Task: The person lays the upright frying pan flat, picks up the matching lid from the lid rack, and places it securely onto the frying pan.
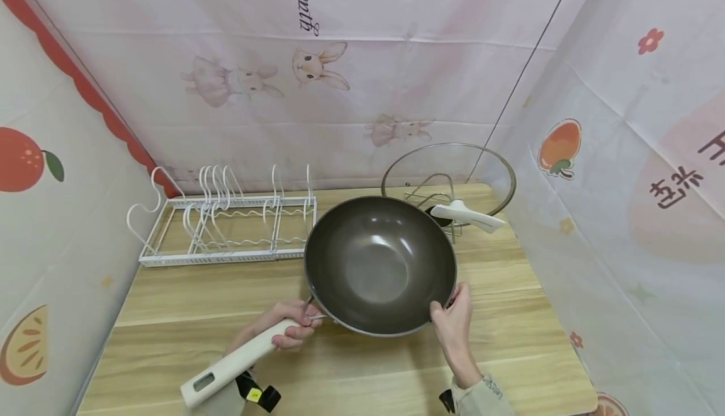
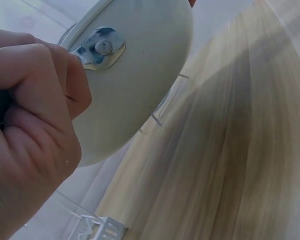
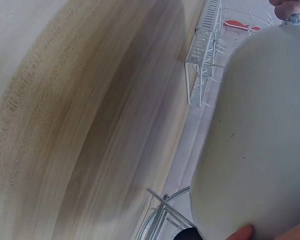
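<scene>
A wok [image 1: 376,271] with a dark inside is held up above the table, its open side tilted toward me. Its outside [image 2: 140,85] is cream white, as the left wrist view shows, with a riveted metal bracket [image 2: 104,47]. My left hand [image 1: 294,323] grips the cream handle [image 1: 240,360] close to where it joins the wok. On the lower right, my right hand [image 1: 455,321] pinches the rim with the thumb on the inner side; fingers [image 3: 242,233] touch the underside in the right wrist view.
A white wire rack [image 1: 226,255] stands at the table's back left. Behind the wok on the right, a glass lid [image 1: 506,180] with a white knob handle [image 1: 467,216] leans in a metal wire stand [image 1: 450,180]. Printed cloth walls [image 1: 340,107] enclose the wooden table [image 1: 510,340].
</scene>
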`<state>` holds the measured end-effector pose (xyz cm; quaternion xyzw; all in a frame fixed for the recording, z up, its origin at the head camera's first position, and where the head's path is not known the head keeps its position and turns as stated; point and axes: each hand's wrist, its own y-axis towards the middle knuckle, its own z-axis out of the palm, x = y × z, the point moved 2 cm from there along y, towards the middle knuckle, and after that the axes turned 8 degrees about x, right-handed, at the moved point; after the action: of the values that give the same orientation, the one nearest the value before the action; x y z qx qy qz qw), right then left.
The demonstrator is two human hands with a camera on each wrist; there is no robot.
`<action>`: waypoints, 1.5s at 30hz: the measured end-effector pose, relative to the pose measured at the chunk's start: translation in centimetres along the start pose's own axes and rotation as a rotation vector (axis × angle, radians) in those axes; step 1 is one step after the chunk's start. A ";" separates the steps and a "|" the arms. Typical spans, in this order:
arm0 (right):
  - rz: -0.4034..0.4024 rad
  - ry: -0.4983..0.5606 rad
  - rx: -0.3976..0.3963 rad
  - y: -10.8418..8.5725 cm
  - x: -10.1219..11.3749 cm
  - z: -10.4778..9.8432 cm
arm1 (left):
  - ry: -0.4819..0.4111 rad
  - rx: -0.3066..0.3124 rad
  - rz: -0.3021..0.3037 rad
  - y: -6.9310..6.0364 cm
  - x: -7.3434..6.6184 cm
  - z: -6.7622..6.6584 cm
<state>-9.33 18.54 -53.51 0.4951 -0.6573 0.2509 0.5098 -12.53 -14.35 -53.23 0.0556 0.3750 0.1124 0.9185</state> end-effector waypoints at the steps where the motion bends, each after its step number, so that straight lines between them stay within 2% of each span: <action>1: -0.004 -0.011 -0.007 0.0 -0.1 0.1 | -0.004 -0.001 -0.003 0.0 0.1 0.0; 6: 0.009 -0.033 -0.008 0.0 -0.5 0.2 | -0.009 -0.014 -0.007 -0.1 0.4 -0.2; 11: 0.041 -0.044 0.027 0.3 -1.0 0.3 | -0.013 -0.019 -0.005 -0.1 0.7 -0.5; 20: 0.077 -0.065 0.053 0.4 -1.9 0.6 | -0.042 -0.070 -0.030 -0.2 1.4 -1.2; 30: 0.083 -0.100 0.056 0.8 -2.9 0.9 | -0.047 -0.041 -0.045 0.0 1.9 -1.8; 38: 0.056 -0.081 0.037 1.1 -3.3 1.7 | -0.074 -0.002 -0.051 -0.4 2.2 -3.2; 45: 0.091 -0.064 0.055 1.5 -3.8 2.2 | -0.061 -0.011 -0.067 -0.8 2.5 -4.5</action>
<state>-11.66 18.72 -57.50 0.4861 -0.6880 0.2759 0.4628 -13.86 -14.42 -58.26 0.0411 0.3480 0.0819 0.9330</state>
